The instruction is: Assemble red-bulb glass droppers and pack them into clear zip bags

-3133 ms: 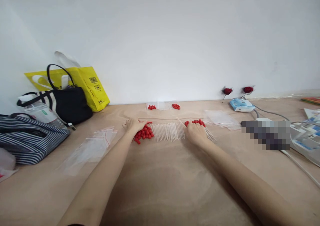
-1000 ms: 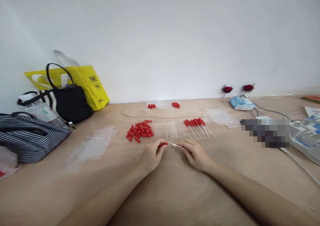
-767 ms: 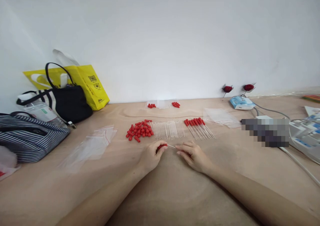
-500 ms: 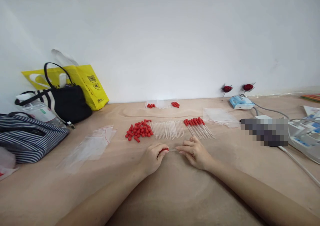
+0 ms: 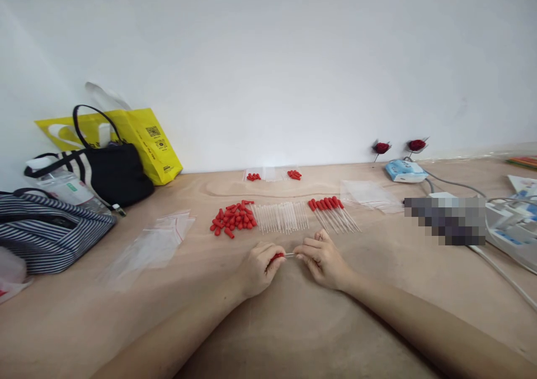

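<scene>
Between the fingers of my left hand (image 5: 262, 267) is a red rubber bulb (image 5: 277, 256). My right hand (image 5: 321, 260) pinches a thin clear tube (image 5: 290, 255), whose left end meets the bulb. Beyond my left hand lies a pile of red bulbs (image 5: 235, 218). A row of clear tubes (image 5: 282, 218) sits right of that pile. Several tubes with red bulbs on them (image 5: 335, 214) lie slanted beyond my right hand.
Clear plastic bags lie at left (image 5: 155, 245) and at right (image 5: 371, 194). Small bags with red bulbs (image 5: 268, 174) rest near the wall. A yellow bag (image 5: 155, 144), black bag (image 5: 113, 172) and striped bag (image 5: 54, 233) stand left. Cables and a blue packet (image 5: 405, 170) are right.
Both hands have shifted slightly down, and the gap between them is a little narrower. The bulb and the tube remain between them.
</scene>
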Motion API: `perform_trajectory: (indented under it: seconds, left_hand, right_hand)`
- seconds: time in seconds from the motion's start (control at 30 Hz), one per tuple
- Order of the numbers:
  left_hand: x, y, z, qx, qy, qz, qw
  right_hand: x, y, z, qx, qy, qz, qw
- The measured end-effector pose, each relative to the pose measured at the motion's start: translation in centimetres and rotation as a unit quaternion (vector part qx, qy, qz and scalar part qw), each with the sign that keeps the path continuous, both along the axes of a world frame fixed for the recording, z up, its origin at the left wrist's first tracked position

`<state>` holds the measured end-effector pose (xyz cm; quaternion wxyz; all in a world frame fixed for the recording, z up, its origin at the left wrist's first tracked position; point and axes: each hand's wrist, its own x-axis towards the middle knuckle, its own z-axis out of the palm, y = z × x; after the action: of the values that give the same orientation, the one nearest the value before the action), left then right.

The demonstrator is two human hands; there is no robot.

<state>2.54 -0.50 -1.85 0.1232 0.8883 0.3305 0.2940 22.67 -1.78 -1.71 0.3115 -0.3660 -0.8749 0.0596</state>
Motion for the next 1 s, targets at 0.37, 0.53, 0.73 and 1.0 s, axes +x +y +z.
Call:
perform_trajectory:
  seconds: [0.37, 0.53, 0.73, 1.0]
  left_hand:
    - [0.0, 0.2, 0.6, -0.023, -0.024, 0.006, 0.999]
    - [-0.4, 0.4, 1.2, -0.02, -0.018, 0.012, 1.0]
    - [-0.6, 0.7, 1.1, -0.023, -0.007, 0.003, 1.0]
    - [-0.9, 1.2, 0.7, -0.011, -0.041, 0.139, 0.989]
  right_hand:
    - [0.1, 0.4, -0.2, -0.02, 0.023, 0.001, 1.0]
    - [0.6, 0.6, 0.2, -0.024, 0.002, 0.013, 1.0]
    - [0.7, 0.3, 0.5, 0.045, -0.067, -0.018, 0.997]
    - [3.1, 3.6, -0.3, -0.022, 0.041, -0.326, 0.944]
